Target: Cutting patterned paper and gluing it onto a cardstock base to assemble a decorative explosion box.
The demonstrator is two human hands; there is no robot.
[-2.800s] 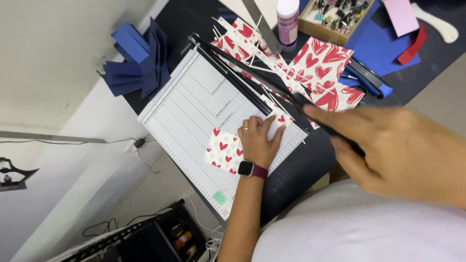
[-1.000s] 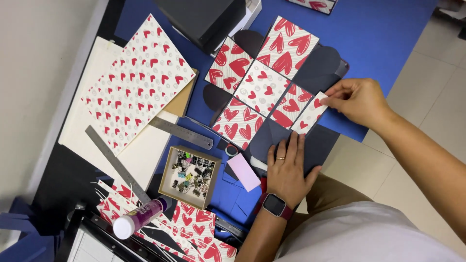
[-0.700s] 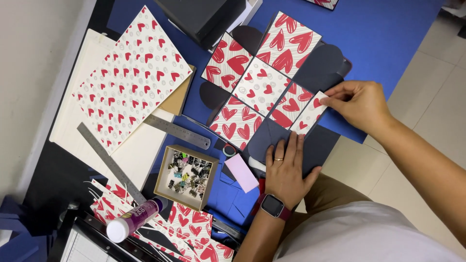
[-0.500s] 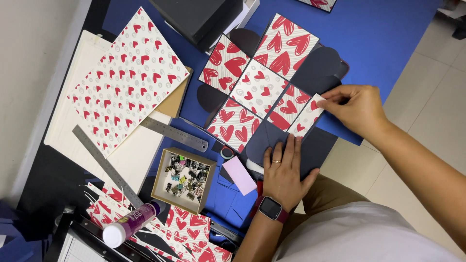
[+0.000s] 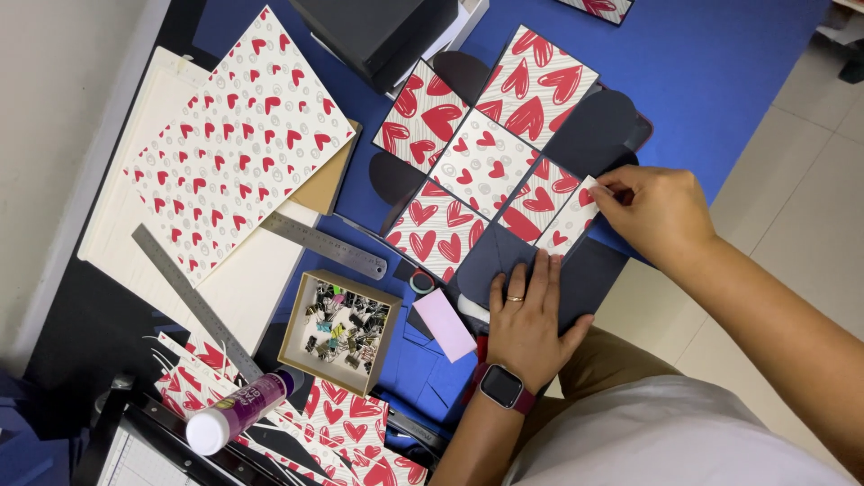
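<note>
Since half a second ago almost nothing has moved: both hands sit where they were, and only my view has drifted a little over the table (image 5: 720, 81), which is covered in blue.

My right hand (image 5: 661, 211) is at the far right of the unfolded dark card box (image 5: 598, 121), thumb and forefinger pinched shut on the corner of a small white heart-print square (image 5: 569, 220). That square lies on the dark panel, touching the red-hearted striped square (image 5: 535, 200) just beside it. More heart-print squares already cover the middle panels, with the largest one (image 5: 535, 85) at the top.

My left hand (image 5: 529, 315) lies flat, fingers spread, pressing down on the near dark panel (image 5: 585, 283) of the box; it grips nothing, just holds the card still. A ring shows on one finger and a watch (image 5: 502, 387) on the wrist.

Left of that hand I see a pale pink eraser-like block (image 5: 448, 324), and beside it a small square tray of binder clips (image 5: 340, 331). Two metal rulers lie near: a short one (image 5: 324, 245) above the tray and a long one (image 5: 193, 301) running diagonally. A glue stick (image 5: 236, 414) with a white cap rests on loose heart-paper offcuts at the bottom left. A big sheet of heart-print paper (image 5: 238, 139) lies on a cream board (image 5: 135, 225) at the far left, and a dark box (image 5: 378, 36) stands at the top edge.
</note>
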